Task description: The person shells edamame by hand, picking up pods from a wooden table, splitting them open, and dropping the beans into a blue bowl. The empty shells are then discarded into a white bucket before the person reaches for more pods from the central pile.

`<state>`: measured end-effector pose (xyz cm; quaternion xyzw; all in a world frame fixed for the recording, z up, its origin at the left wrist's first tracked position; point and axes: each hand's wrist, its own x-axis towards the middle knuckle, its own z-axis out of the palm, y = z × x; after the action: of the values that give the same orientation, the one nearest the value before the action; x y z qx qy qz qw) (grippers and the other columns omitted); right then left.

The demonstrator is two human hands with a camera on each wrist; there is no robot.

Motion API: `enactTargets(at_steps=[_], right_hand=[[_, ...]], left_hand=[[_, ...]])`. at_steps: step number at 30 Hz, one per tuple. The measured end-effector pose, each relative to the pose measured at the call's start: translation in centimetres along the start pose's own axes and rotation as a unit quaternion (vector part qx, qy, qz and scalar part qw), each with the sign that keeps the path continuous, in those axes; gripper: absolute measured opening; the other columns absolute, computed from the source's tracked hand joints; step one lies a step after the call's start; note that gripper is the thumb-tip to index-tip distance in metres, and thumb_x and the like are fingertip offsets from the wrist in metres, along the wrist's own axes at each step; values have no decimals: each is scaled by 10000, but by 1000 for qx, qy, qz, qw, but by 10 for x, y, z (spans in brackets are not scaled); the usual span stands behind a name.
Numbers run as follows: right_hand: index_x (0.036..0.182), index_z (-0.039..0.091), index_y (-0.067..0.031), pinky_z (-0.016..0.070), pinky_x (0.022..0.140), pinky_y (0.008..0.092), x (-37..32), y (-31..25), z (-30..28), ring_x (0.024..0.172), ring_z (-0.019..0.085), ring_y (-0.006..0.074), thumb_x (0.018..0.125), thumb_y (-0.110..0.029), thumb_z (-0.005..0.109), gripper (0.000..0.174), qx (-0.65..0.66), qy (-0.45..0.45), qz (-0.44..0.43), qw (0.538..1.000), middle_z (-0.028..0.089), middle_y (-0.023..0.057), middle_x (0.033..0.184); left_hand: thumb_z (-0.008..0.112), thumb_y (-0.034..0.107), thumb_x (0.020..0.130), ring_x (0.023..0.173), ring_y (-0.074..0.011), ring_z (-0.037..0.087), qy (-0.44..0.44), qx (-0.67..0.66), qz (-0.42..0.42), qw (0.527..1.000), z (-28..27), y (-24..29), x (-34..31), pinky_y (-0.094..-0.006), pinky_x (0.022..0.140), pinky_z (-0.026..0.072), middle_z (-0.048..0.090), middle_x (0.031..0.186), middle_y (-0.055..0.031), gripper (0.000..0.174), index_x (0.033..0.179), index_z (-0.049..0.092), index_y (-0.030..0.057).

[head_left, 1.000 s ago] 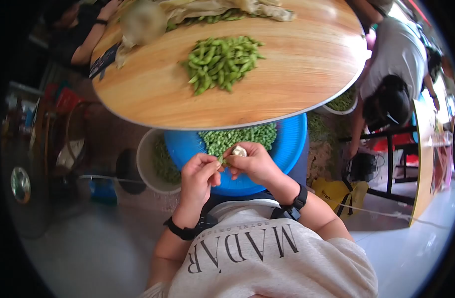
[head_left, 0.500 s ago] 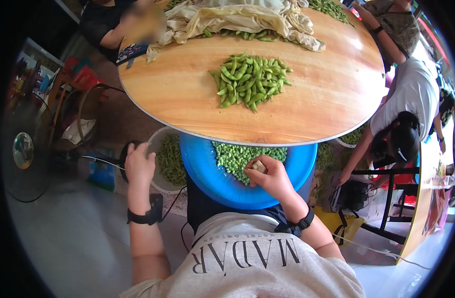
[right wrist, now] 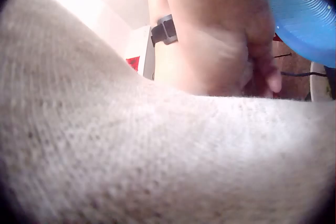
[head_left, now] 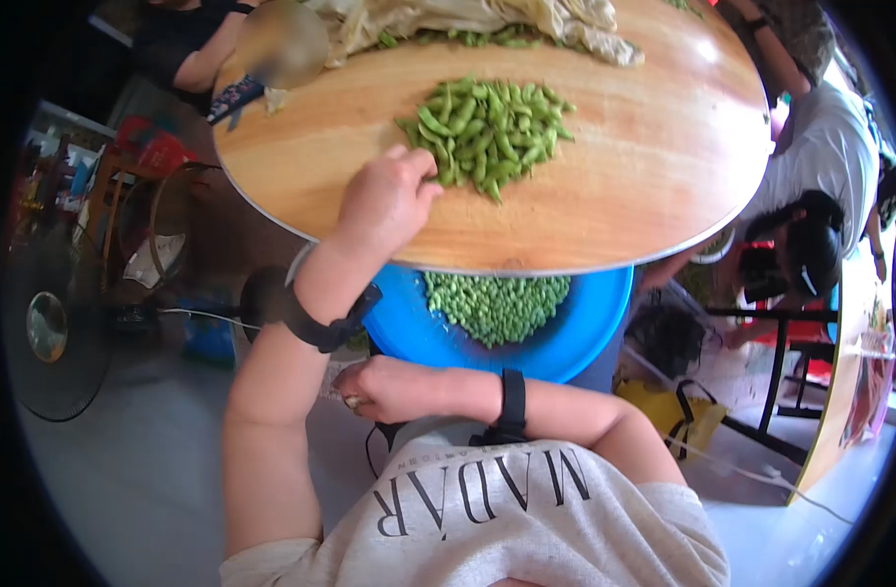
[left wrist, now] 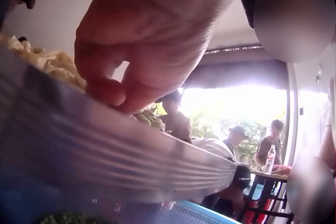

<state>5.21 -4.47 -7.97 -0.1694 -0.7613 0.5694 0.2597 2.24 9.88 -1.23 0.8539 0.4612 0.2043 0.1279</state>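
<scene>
My left hand (head_left: 389,201) is over the table, its bent fingers touching the near left edge of a pile of green pods (head_left: 492,137). In the left wrist view the hand (left wrist: 142,45) has thumb and finger tips together; no pod shows between them. My right hand (head_left: 379,386) is low before the shirt, fingers curled, a small pale thing (head_left: 353,401) at its thumb side; whether it is gripped or worn is unclear. The blue basin (head_left: 399,318) with shelled green beans (head_left: 502,308) lies beyond this hand. In the right wrist view, cloth partly hides the hand (right wrist: 226,40).
The round wooden table (head_left: 643,176) overhangs the basin. Crumpled pale cloth (head_left: 604,44) lies across its far side, with more pods beneath. A fan (head_left: 51,328) stands at left, a yellow bag (head_left: 663,416) at right. Other people are around the table, one bending at right.
My left hand has gone from the basin out to the left, then up to the pods on the table. My right hand has moved from over the basin down and left, toward the shirt.
</scene>
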Motion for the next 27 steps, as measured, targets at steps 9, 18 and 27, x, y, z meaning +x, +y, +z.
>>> enactTargets(at_steps=[9, 18, 27], right_hand=[[820, 579, -17, 447, 669, 434, -26, -4, -21, 766, 568, 372, 810, -253, 572, 236, 2, 32, 49, 998, 585, 195, 790], [910, 584, -11, 366, 521, 198, -106, -33, -64, 595, 429, 67, 936, -344, 431, 367, 320, 208, 285, 879, 480, 1, 680], [884, 544, -10, 271, 429, 199, -106, -40, -58, 504, 331, 52, 949, -357, 388, 385, 381, 272, 254, 847, 411, -18, 615]], left_hand=[[557, 20, 806, 503, -179, 513, 60, -158, -73, 983, -8, 4, -29, -267, 467, 403, 591, 758, -113, 106, 910, 559, 2], [506, 82, 885, 514, -53, 506, -71, -559, -338, 754, 9, 32, -140, -170, 447, 378, 613, 765, -58, 180, 1019, 590, -4], [564, 48, 845, 506, -53, 474, -74, -486, -254, 833, 16, 53, -150, -180, 461, 387, 579, 695, -14, 155, 973, 616, -21]])
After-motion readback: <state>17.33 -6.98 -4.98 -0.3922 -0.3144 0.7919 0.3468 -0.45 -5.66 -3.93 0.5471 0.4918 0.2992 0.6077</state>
